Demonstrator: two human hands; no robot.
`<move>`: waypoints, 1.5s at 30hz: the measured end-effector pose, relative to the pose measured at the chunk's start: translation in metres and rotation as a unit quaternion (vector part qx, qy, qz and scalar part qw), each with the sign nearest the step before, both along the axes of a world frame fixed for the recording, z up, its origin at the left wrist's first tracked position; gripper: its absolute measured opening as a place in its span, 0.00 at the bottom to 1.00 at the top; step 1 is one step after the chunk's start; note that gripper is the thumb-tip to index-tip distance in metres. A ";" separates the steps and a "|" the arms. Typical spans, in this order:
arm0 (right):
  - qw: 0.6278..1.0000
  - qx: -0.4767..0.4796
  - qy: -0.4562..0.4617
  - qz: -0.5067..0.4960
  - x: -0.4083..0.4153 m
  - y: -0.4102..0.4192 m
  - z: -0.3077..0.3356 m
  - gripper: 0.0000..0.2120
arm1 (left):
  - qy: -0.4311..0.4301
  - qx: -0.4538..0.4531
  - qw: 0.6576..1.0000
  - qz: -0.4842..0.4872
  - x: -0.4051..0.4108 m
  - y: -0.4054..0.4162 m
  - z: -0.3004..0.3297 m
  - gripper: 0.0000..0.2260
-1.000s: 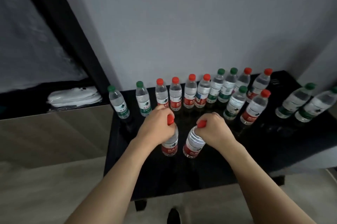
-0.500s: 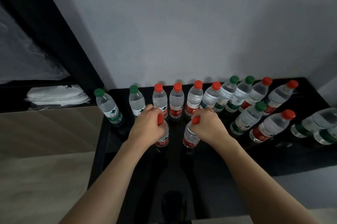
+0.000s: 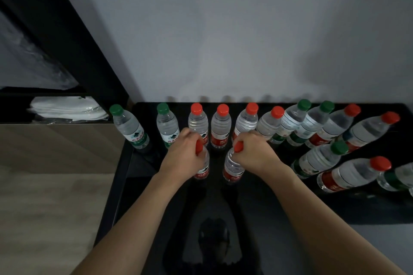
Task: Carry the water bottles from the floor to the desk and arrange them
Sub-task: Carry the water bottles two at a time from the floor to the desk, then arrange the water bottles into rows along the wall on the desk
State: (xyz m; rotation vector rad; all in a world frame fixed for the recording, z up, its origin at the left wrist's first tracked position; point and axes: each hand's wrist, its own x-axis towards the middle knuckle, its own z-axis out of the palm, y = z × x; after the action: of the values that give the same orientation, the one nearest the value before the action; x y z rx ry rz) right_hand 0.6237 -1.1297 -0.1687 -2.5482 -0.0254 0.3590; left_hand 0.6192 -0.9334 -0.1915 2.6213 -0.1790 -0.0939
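My left hand point(image 3: 185, 154) grips the neck of a red-capped water bottle point(image 3: 202, 168). My right hand point(image 3: 256, 151) grips the neck of a second red-capped bottle point(image 3: 232, 168). Both bottles stand side by side on the glossy black desk point(image 3: 223, 207), just in front of a back row of several bottles along the wall. That row starts with a green-capped bottle point(image 3: 166, 127) and holds a red-capped bottle point(image 3: 221, 127). Right of my hands, a green-capped bottle point(image 3: 317, 160) and a red-capped bottle point(image 3: 353, 174) form a second row.
A grey wall rises behind the desk. To the left a black frame point(image 3: 67, 40) and a wooden cabinet point(image 3: 55, 147) stand beside it, with folded white plastic point(image 3: 67, 109) on a shelf. One green-capped bottle point(image 3: 129, 129) stands at the desk's left edge.
Both hands have carried their bottles farther back across the desk toward the back row. The view has moved closer and tilted down over the desk.
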 end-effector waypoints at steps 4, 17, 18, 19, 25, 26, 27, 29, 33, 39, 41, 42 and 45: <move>1.000 -0.017 0.004 0.020 0.002 0.004 -0.001 0.11 | 0.000 -0.008 1.000 -0.010 0.003 0.001 -0.003 0.07; 0.997 -0.037 -0.021 0.066 0.011 0.001 -0.008 0.08 | -0.057 -0.049 0.997 0.034 -0.006 0.002 -0.019 0.10; 0.996 -0.039 -0.024 0.070 0.011 0.001 -0.009 0.07 | -0.060 -0.049 0.996 0.036 -0.007 0.002 -0.020 0.10; 0.996 -0.040 -0.028 0.076 0.011 0.001 -0.010 0.07 | -0.061 -0.050 0.996 0.039 -0.009 0.002 -0.022 0.10; 0.988 -0.063 -0.097 0.102 0.007 0.001 -0.024 0.06 | -0.121 -0.069 0.988 0.067 -0.012 -0.001 -0.035 0.14; 0.987 -0.065 -0.107 0.102 0.006 0.000 -0.027 0.07 | -0.138 -0.073 0.985 0.073 -0.013 -0.002 -0.039 0.17; 0.986 -0.063 -0.117 0.100 0.006 -0.001 -0.030 0.07 | -0.155 -0.079 0.982 0.080 -0.014 -0.003 -0.042 0.20; 0.983 -0.053 -0.144 0.100 0.002 -0.002 -0.037 0.13 | -0.194 -0.096 0.972 0.093 -0.016 -0.006 -0.050 0.22; 0.963 -0.026 -0.253 0.091 -0.015 -0.004 -0.056 0.26 | -0.256 -0.106 0.953 0.123 -0.025 -0.016 -0.062 0.20; 0.953 0.023 -0.293 0.081 -0.060 -0.028 -0.059 0.33 | -0.256 -0.065 0.947 0.182 -0.060 -0.026 -0.055 0.23; 0.938 0.035 -0.333 0.088 -0.076 -0.037 -0.050 0.32 | -0.264 -0.056 0.943 0.196 -0.077 -0.028 -0.051 0.25; 0.929 0.042 -0.357 0.092 -0.083 -0.040 -0.045 0.30 | -0.270 -0.054 0.940 0.201 -0.086 -0.029 -0.050 0.26; 0.906 0.051 -0.403 0.121 -0.103 -0.046 -0.029 0.28 | -0.268 -0.047 0.941 0.202 -0.117 -0.036 -0.047 0.26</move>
State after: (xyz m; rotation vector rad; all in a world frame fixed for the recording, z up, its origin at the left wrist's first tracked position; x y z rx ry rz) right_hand 0.5212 -1.1762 -0.1979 -2.4094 -0.6517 -0.6115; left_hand 0.5023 -0.9689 -0.2389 2.4698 0.1698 0.7543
